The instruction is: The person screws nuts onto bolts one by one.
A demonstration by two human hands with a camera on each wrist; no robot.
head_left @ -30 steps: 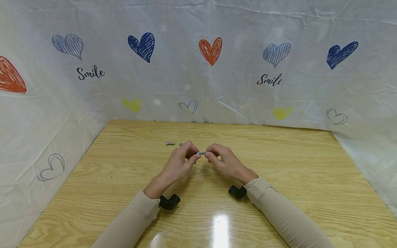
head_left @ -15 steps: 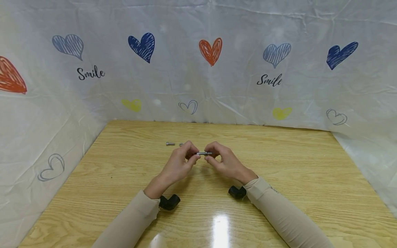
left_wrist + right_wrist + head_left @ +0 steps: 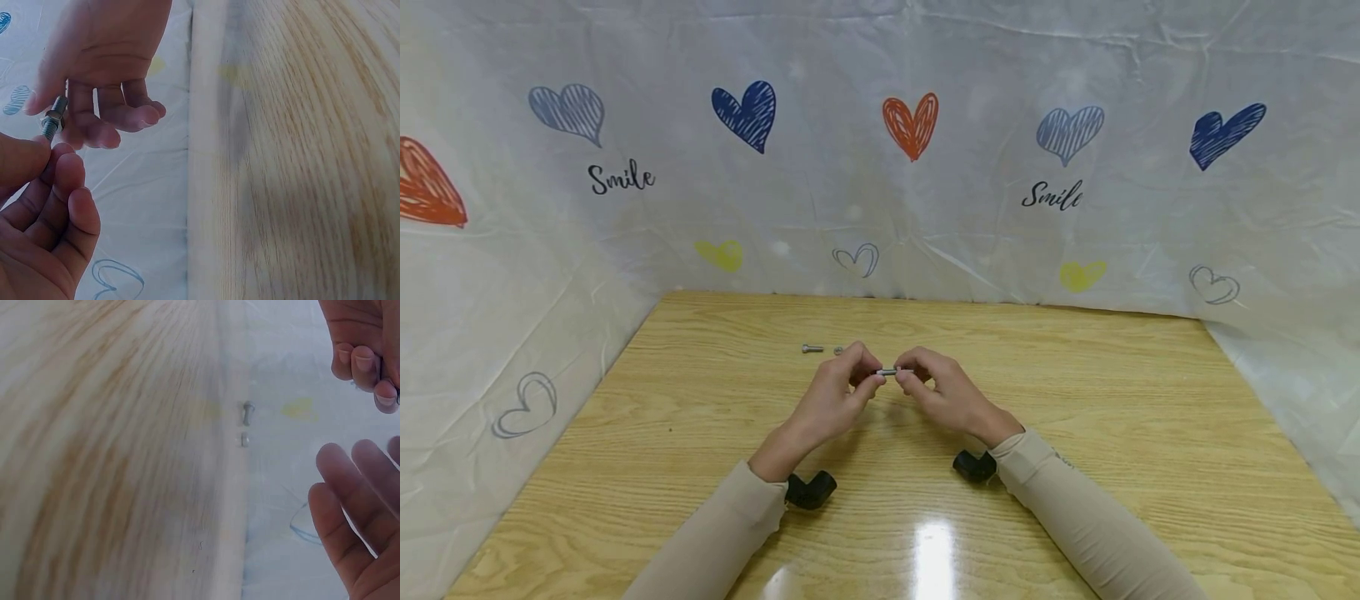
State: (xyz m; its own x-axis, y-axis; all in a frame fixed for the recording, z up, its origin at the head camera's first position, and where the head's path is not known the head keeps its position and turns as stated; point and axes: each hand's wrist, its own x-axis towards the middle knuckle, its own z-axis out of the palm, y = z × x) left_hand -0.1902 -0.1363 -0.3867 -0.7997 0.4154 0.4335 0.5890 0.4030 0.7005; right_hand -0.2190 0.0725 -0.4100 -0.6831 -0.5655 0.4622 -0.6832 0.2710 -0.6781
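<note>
Above the middle of the table, my left hand (image 3: 829,398) pinches a small silver bolt (image 3: 888,372) by its head end, between thumb and fingers. The bolt lies roughly level, pointing right. A nut (image 3: 51,117) sits partway along its thread in the left wrist view, with thread showing beyond it. My right hand (image 3: 951,396) holds that nut between thumb and index finger, its other fingers loosely bent. The bolt head is hidden by the left fingers. In the right wrist view the held bolt is mostly out of sight.
A second bolt (image 3: 812,348) lies on the wooden table (image 3: 1075,400), just beyond the left hand. Beside it is another nut (image 3: 838,351), close to the left knuckles. Black wrist pieces (image 3: 811,490) stick out under both sleeves. A white printed cloth (image 3: 977,192) hangs behind.
My right fingertips spread apart at the nut half a second ago, and now close on it again. The left hand keeps the bolt in the same place.
</note>
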